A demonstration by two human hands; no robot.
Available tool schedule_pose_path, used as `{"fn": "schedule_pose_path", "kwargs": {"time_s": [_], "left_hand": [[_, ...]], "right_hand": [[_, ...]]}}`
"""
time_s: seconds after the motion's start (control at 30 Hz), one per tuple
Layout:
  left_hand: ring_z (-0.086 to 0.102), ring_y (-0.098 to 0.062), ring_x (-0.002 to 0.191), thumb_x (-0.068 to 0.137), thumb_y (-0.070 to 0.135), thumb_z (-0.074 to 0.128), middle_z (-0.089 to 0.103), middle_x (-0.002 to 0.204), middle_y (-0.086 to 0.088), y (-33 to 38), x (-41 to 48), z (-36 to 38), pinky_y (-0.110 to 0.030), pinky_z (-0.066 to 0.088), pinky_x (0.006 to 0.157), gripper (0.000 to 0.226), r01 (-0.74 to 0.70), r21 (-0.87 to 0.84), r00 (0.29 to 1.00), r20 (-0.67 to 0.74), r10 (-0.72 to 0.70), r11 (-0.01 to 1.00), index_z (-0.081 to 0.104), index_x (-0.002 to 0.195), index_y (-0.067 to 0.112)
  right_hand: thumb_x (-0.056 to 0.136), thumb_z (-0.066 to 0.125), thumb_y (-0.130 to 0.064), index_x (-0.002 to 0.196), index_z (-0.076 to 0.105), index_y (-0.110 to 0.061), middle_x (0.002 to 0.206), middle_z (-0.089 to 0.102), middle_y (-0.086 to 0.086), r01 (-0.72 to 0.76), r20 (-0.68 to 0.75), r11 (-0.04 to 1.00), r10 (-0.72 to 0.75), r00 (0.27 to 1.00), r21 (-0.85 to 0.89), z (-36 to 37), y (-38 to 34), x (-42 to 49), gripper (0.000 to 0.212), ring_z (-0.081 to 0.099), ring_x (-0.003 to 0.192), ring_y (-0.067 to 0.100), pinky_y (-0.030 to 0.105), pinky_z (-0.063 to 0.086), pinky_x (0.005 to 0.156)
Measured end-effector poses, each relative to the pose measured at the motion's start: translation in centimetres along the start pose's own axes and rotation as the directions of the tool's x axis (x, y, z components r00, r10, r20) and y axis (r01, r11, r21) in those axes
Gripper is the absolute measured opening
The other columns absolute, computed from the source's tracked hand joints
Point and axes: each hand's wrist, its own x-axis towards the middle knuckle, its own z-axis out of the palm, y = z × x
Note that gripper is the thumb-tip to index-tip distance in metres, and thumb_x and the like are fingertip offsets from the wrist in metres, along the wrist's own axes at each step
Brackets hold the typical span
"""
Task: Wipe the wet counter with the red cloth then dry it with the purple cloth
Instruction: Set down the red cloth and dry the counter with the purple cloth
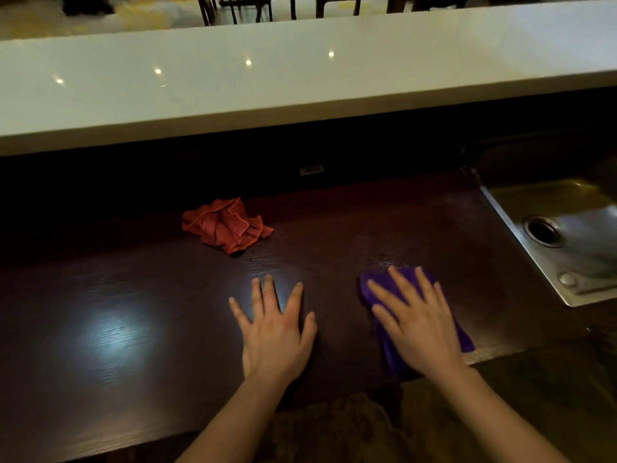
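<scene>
Counter: a dark wood-grain counter (133, 312) runs across the view, with a bright patch of reflected light on its left part and a fainter sheen near the middle.
Red cloth: the red cloth (227, 227) lies crumpled in a loose heap toward the back of the counter, left of centre — well apart from both hands, touched by nothing.
Purple cloth: the purple cloth (384, 349) lies flat on the counter near its front edge, on the right side, mostly covered by the right hand; its edges show around the fingers and beside the wrist.
Right hand: the right hand (417, 325) lies palm-down on the purple cloth, fingers spread and extended. Its grip is wide open — it presses on the cloth and does not clasp it.
Left hand: the left hand (275, 332) rests palm-down on bare counter just left of the purple cloth, fingers splayed. Its grip is fully open and holds nothing.
Sink: a steel sink (574, 235) is set into the counter at the right, with a round drain in its basin.
Raised ledge: a white raised ledge (300, 81) spans the back, above the counter, with small points of light reflected on it.
Beyond: dark chair legs (233, 8) show past the ledge.
</scene>
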Motion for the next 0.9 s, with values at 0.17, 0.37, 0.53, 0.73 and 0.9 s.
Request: {"fn": "schedule_pose_path", "kwargs": {"time_s": [0.17, 0.37, 0.53, 0.73, 0.9], "left_hand": [[-0.007, -0.031, 0.148, 0.089, 0.061, 0.020, 0.013, 0.161, -0.017, 0.2, -0.1, -0.3, -0.067, -0.003, 0.113, 0.063, 0.006, 0.014, 1.000, 0.015, -0.006, 1.000, 0.026, 0.148, 0.039], [-0.002, -0.032, 0.149, 0.089, 0.060, 0.022, 0.018, 0.160, -0.017, 0.2, 0.0, -0.1, -0.066, -0.002, 0.114, 0.062, 0.012, 0.009, 1.000, -0.009, -0.012, 1.000, 0.032, 0.146, 0.038], [-0.003, -0.033, 0.148, 0.088, 0.062, 0.022, 0.018, 0.159, -0.018, 0.5, 0.0, -0.3, -0.067, -0.003, 0.113, 0.064, 0.022, 0.020, 1.000, 0.016, -0.022, 1.000, 0.031, 0.146, 0.036], [-0.003, -0.029, 0.149, 0.091, 0.062, 0.030, 0.018, 0.161, -0.011, 0.3, -0.3, -0.4, -0.064, -0.001, 0.115, 0.061, -0.115, 0.004, 0.993, -0.016, 0.115, 0.993, 0.023, 0.148, 0.044], [0.004, -0.030, 0.149, 0.090, 0.064, 0.032, 0.024, 0.160, -0.008, 0.5, -0.3, -0.5, -0.065, 0.002, 0.115, 0.058, -0.152, 0.021, 0.988, -0.011, 0.152, 0.988, 0.026, 0.146, 0.048]], "right_hand": [[0.097, 0.026, -0.062, 0.144, 0.032, -0.054, 0.161, 0.027, -0.006, -0.074, -0.015, 0.997, 0.074, 0.997, 0.031, 0.7, -3.4, -1.1, 0.048, 0.015, 0.148, 0.040, 0.061, 0.016, 0.117], [0.095, 0.016, -0.067, 0.143, 0.028, -0.058, 0.159, 0.031, -0.007, 0.013, 0.005, 1.000, -0.012, 1.000, -0.027, 0.1, 4.6, -1.9, 0.050, 0.018, 0.149, 0.033, 0.056, 0.022, 0.117], [0.096, 0.027, -0.063, 0.143, 0.034, -0.053, 0.160, 0.029, -0.005, -0.250, -0.013, 0.968, 0.250, 0.968, 0.007, -0.5, 0.9, 0.5, 0.049, 0.015, 0.148, 0.041, 0.060, 0.018, 0.117], [0.094, 0.019, -0.070, 0.143, 0.026, -0.060, 0.159, 0.031, -0.008, 0.123, 0.019, 0.992, -0.122, 0.992, -0.036, 0.4, 4.5, -2.5, 0.050, 0.021, 0.148, 0.035, 0.057, 0.022, 0.117], [0.091, 0.016, -0.071, 0.145, 0.031, -0.053, 0.162, 0.026, -0.004, -0.410, -0.022, 0.911, 0.411, 0.911, 0.047, -1.3, 8.4, 3.5, 0.059, 0.013, 0.148, 0.039, 0.061, 0.014, 0.117]]}}
